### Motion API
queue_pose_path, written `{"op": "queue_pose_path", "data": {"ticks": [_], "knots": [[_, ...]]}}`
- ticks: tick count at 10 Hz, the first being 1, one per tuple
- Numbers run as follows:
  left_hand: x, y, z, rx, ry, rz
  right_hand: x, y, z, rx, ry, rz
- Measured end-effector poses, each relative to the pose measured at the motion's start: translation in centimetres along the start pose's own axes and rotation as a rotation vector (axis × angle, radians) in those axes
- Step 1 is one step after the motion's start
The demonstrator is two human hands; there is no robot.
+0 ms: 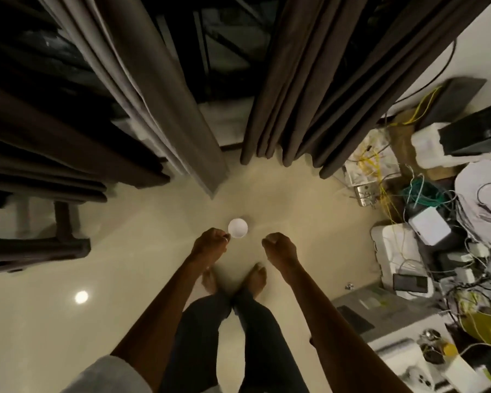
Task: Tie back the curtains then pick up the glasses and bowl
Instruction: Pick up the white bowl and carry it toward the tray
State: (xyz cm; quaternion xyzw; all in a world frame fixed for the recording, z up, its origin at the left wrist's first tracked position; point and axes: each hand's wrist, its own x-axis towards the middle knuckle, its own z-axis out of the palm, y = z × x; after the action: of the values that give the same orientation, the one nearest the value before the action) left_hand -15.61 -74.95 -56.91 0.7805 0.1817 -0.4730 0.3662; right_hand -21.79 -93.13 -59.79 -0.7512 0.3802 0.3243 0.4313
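- White bowl (pixel 237 228): small and round, seen from straight above, near the middle of the view over the pale glossy floor (pixel 153 251). Whether it stands on the floor or is lifted cannot be told.
- Left hand (pixel 210 243): fingers curled, knuckles up, with the fingertips meeting the bowl's rim at its 7 o'clock edge. The bowl sits at 1 o'clock from this hand. Whether the fingers actually pinch the rim is unclear.
- Right hand (pixel 281 246): at 3 o'clock from the bowl and clear of it, curled into a loose fist with nothing visible in it.
- Left curtain (pixel 142 89): grey-brown, at 11 o'clock, hanging in long folds with its hem just above the floor.
- Right curtain (pixel 309 80): darker brown, at 1 o'clock, also hanging loose to the floor. Between the two, at 12 o'clock, a gap shows the dark window (pixel 221 52).
- Bare feet (pixel 257 279): side by side at 6 o'clock from the bowl, below dark trousers.
- Tangled cables (pixel 420 194) and white boxes (pixel 430 225): heaped along the 3 o'clock side.
- Dark wooden frame (pixel 65 222): at 9 o'clock.
- Lamp reflection (pixel 81 296): a bright spot on the floor at 8 o'clock.
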Motion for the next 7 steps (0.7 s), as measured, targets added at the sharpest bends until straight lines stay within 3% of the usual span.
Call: {"op": "queue_pose_path", "data": {"ticks": [2,5,7], "knots": [[10.5,-3.7,2.4,-0.068,0.026,-0.051,9.3,2.8,4.8,0.063,-0.023,-0.044],[31.4,-11.5,7.6,-0.285,0.026,-0.203,27.5,9.5,12.7,0.454,-0.061,0.174],[40.3,-15.0,9.9,-0.508,0.033,-0.273,37.3,12.9,17.5,0.405,-0.027,0.189]]}}
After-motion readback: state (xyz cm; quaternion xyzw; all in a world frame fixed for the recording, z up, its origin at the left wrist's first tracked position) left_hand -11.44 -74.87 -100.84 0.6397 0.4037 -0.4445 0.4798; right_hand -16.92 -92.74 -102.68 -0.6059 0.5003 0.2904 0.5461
